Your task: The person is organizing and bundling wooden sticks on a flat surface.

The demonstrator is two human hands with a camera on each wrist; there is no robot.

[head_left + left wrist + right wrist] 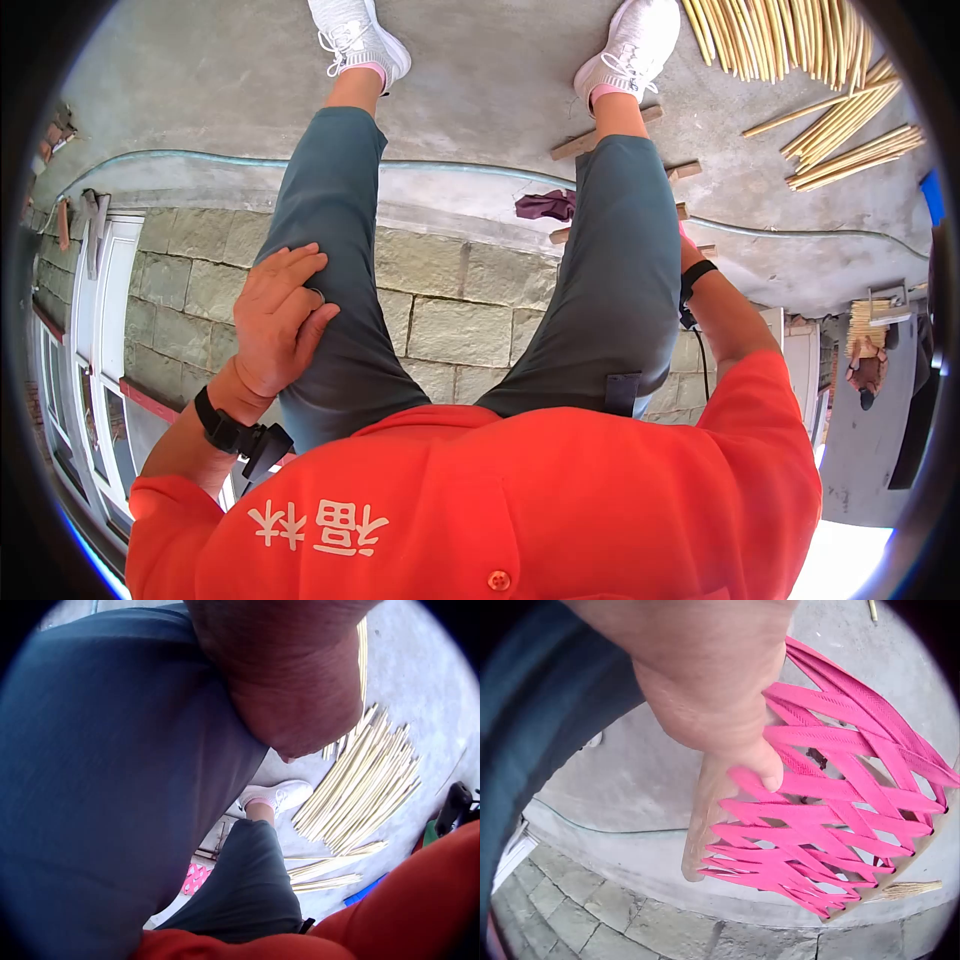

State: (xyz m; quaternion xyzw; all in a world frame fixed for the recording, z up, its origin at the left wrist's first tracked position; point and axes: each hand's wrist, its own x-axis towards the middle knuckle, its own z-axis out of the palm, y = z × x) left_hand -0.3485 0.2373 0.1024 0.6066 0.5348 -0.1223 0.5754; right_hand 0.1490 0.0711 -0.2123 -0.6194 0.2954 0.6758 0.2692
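My left hand [280, 315] rests on the left thigh [330, 220], its fingers loosely extended and a ring on one. In the left wrist view, the heel of that hand [300, 690] lies against the dark trousers. My right hand [712, 697] grips a folding stool by its wooden bar [703, 817], the thumb lying over the pink webbing [832, 787]. That webbing is laced crosswise between two wooden bars. The fingers on the far side of the bar are hidden. In the head view, the right thigh covers most of this hand, and only the wrist shows.
Pale sticks [785, 40] lie in bundles on the concrete floor at upper right. Wooden pieces [605, 132] show beside the right leg, near a dark purple cloth [545, 205]. A thin hose [450, 165] crosses the floor before a stone-block strip [460, 330].
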